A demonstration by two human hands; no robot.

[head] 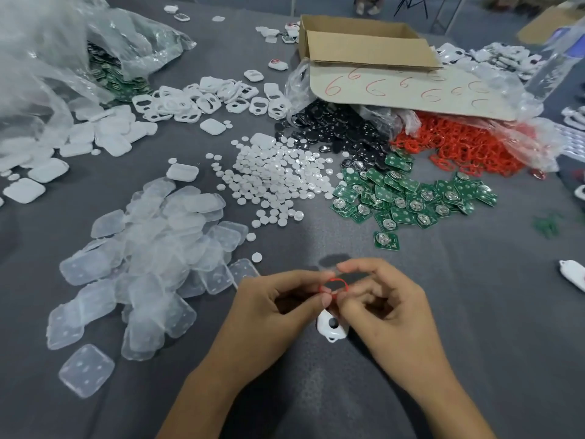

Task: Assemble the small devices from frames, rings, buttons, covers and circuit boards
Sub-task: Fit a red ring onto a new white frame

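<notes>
Our left hand (278,299) and right hand (389,299) both pinched one red ring (334,285) beside a white frame (331,327); we judged it wanted seating evenly, untwisted.

On grey cloth tabletop (474,312), sep. piles: clear plastic covers (148,248), small white round buttons (278,179), green circuit boards (408,198), red rings (468,147), white frames (202,99).

Small-parts assembly workshop: grey cloth-covered worktable (474,343); beyond the left hand (278,307) and right hand (387,307), bulk heaps of green square circuit boards (408,198), small white round buttons (278,179) and red plastic rings (468,147); to their left, clear plastic covers (158,248); farther off, an open brown cardboard box (364,45).
</notes>
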